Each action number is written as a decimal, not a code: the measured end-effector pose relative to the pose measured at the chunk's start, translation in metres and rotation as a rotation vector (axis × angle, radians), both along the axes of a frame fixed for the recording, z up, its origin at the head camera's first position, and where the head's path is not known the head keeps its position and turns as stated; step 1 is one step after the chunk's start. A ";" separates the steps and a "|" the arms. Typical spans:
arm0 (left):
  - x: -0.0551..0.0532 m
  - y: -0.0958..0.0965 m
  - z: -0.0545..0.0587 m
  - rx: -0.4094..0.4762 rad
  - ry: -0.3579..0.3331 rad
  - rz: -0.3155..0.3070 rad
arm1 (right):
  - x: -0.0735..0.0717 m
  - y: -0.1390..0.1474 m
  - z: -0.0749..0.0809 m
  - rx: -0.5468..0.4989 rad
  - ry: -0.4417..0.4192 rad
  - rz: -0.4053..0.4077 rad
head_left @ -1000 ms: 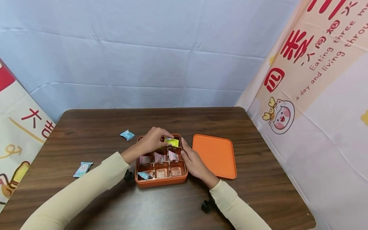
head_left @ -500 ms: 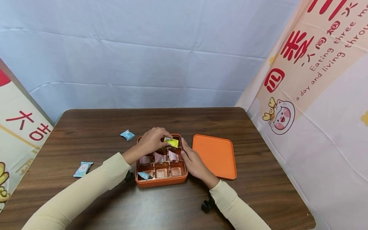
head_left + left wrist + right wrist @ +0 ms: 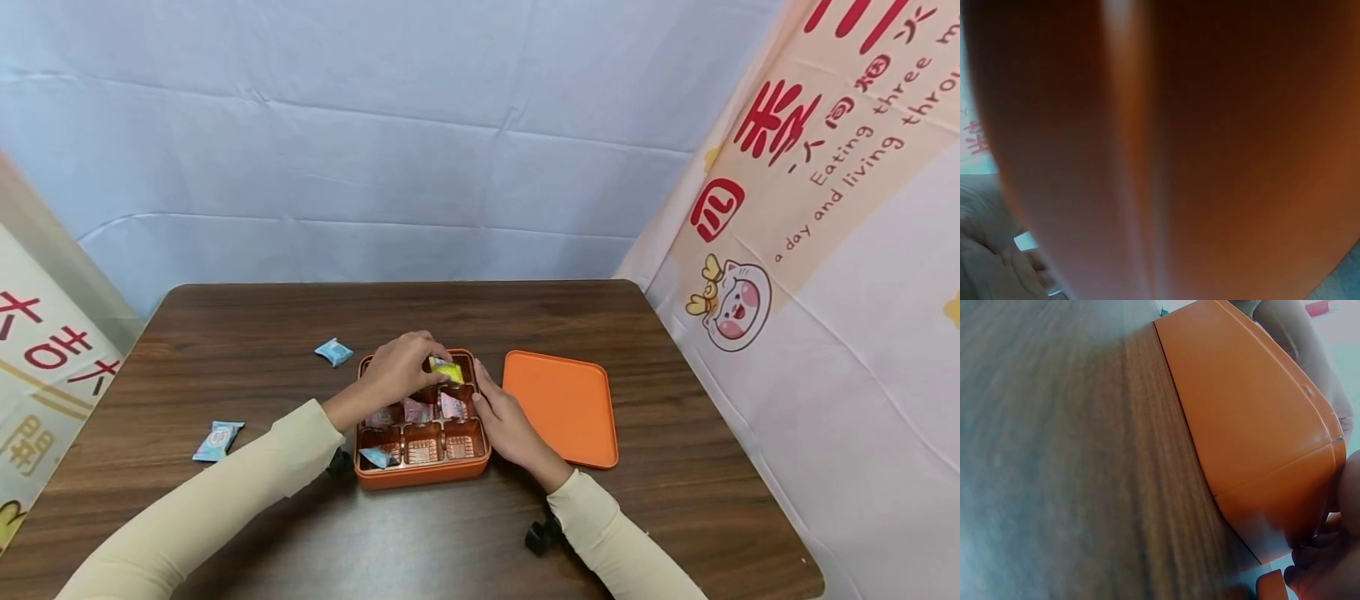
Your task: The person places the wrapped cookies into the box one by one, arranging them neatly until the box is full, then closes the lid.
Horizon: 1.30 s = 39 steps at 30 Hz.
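Over the back row of the orange divided box (image 3: 420, 477), my left hand (image 3: 400, 368) pinches a small yellow candy packet (image 3: 451, 372) between thumb and fingers. My right hand (image 3: 508, 427) rests along the box's right side with fingers stretched out, the thumb at its rim. Pink candy packets (image 3: 417, 411) sit in the middle row, and a blue candy packet (image 3: 377, 457) lies in the front left compartment. The left hand covers the back left of the box. In the left wrist view, the blurred orange box wall (image 3: 1254, 187) hides the fingertips.
An orange lid (image 3: 558, 408) lies right of the box on the wooden table (image 3: 420, 542). Two blue packets are on the left: one farther back (image 3: 333, 352), and another packet (image 3: 218, 441) beside the left sleeve. Cloth backdrops surround the table.
My left hand has moved very slightly with the yellow candy packet, which sits a little lower and shows less. The right hand and the box stay in place.
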<state>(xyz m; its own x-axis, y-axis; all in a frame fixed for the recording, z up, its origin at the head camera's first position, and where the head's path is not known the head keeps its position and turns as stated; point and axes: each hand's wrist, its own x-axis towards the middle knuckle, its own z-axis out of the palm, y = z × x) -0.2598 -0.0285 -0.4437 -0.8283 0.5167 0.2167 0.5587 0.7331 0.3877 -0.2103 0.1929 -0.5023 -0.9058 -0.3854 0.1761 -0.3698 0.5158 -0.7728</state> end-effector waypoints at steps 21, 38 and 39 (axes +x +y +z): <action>0.014 -0.040 0.014 0.181 -0.025 0.072 | 0.001 0.000 -0.001 0.011 0.015 0.007; 0.005 -0.095 -0.009 0.342 -0.111 0.167 | 0.001 0.000 -0.002 0.013 0.037 0.001; 0.004 -0.098 -0.010 0.346 -0.108 0.175 | 0.001 0.000 -0.002 0.016 0.033 -0.001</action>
<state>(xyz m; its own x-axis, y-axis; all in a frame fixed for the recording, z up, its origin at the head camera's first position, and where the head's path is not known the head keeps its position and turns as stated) -0.2559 -0.1262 -0.4532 -0.9247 0.2778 0.2602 0.3799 0.6297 0.6776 -0.2096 0.1931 -0.5044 -0.8999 -0.3880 0.1993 -0.3944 0.5284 -0.7519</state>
